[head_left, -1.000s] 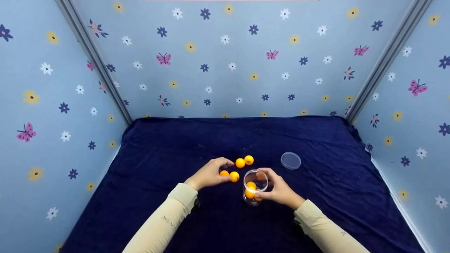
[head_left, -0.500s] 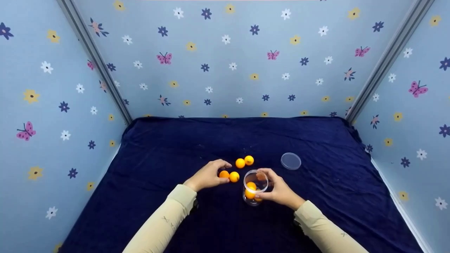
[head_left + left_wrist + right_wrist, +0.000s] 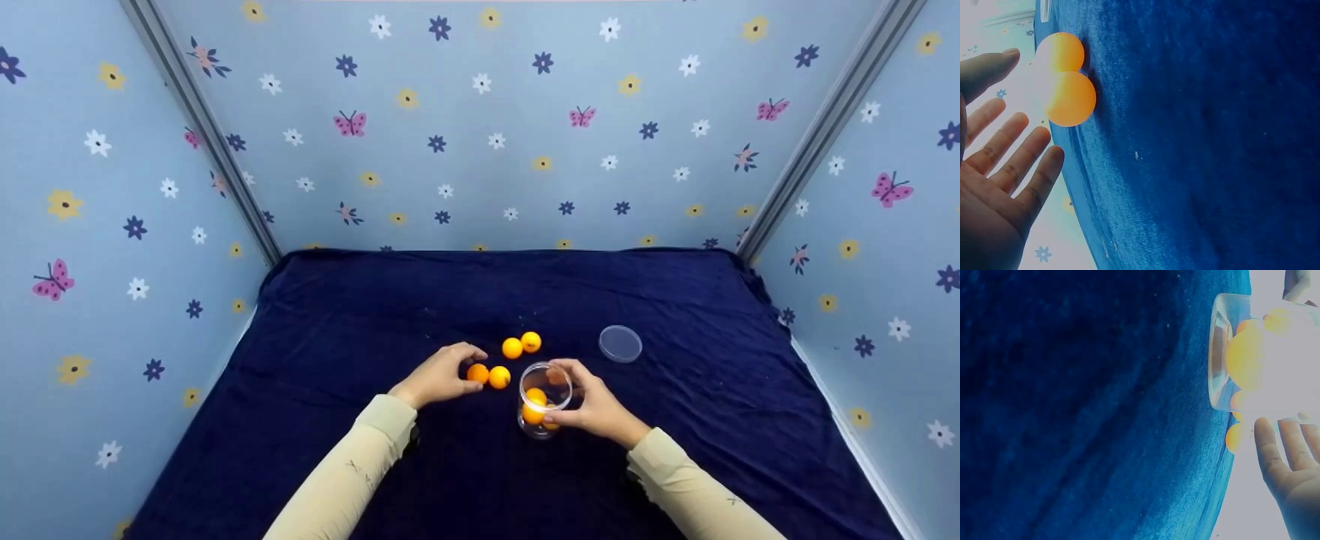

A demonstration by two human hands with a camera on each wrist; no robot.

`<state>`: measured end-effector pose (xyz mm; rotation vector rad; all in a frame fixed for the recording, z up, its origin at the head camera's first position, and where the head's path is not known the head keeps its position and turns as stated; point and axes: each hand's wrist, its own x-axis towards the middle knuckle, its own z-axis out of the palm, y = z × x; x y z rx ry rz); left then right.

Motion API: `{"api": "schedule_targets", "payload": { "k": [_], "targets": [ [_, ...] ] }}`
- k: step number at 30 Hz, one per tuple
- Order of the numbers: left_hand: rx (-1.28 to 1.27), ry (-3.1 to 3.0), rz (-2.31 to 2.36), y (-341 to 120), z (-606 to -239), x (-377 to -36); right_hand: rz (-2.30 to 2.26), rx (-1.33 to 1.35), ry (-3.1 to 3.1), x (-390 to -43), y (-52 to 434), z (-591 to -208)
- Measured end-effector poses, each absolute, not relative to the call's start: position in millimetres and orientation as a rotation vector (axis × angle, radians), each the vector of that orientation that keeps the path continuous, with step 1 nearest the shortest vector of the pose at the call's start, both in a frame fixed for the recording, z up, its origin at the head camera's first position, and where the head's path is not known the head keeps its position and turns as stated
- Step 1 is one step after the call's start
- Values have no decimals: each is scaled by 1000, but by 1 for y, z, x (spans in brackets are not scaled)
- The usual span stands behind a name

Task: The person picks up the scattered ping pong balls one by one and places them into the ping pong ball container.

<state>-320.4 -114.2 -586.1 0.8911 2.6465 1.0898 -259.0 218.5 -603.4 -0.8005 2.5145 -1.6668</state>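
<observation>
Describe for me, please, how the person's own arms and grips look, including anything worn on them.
The left sleeve and right sleeve are pale cream, each ending in a broad, plain cuff. Small dark marks show on both, too small to read. The left grip and right grip are bare hands, with no glove or ring visible.

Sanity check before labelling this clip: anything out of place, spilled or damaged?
Nothing major. The jar is open, the clear lid flat on the cloth, and four orange balls lie loose in two close pairs, not scattered. Mildly odd: pale specks on the plain cloth, and glare washing out part of the right wrist view.
</observation>
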Motion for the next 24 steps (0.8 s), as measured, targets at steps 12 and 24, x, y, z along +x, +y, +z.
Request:
{"api": "schedule_targets", "payload": {
  "k": [12, 24],
  "targets": [
    [914, 2701, 1018, -115, -597, -326, -1682, -793, 2497, -258, 218, -604],
    [867, 2696, 979, -111, -602, -329, -1691, -809, 2499, -259, 218, -605]
  ]
}}
